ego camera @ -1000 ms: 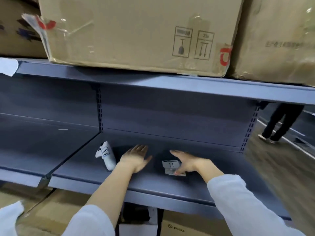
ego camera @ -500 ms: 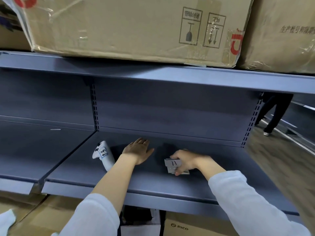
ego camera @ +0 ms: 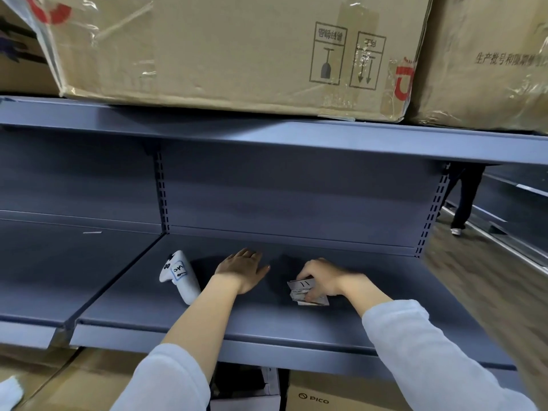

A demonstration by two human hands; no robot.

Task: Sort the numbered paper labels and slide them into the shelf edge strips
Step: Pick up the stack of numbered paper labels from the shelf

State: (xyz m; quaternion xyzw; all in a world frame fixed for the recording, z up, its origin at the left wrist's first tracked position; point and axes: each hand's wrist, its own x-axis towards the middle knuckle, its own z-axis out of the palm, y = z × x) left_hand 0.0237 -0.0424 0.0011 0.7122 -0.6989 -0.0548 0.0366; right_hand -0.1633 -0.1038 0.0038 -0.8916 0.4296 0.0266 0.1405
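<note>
A small stack of white paper labels [ego camera: 304,290] lies on the grey-blue middle shelf [ego camera: 267,324]; the top one reads "11". My right hand [ego camera: 321,277] is curled over the stack, fingers and thumb pinching it from the right. My left hand [ego camera: 241,269] rests flat on the shelf, palm down, fingers spread, a short way left of the labels and apart from them. The shelf's front edge strip [ego camera: 184,341] runs below my forearms. How many labels are in the stack is hidden.
A white handheld controller [ego camera: 179,275] with a handwritten sticker lies left of my left hand. Large cardboard boxes [ego camera: 231,51] sit on the upper shelf overhead. More boxes [ego camera: 326,394] stand below. A person's legs [ego camera: 465,200] are in the aisle at the right.
My right hand has closed tighter over the label stack and lifted its top edge. My left hand stays flat on the shelf. The view has moved closer and slightly up.
</note>
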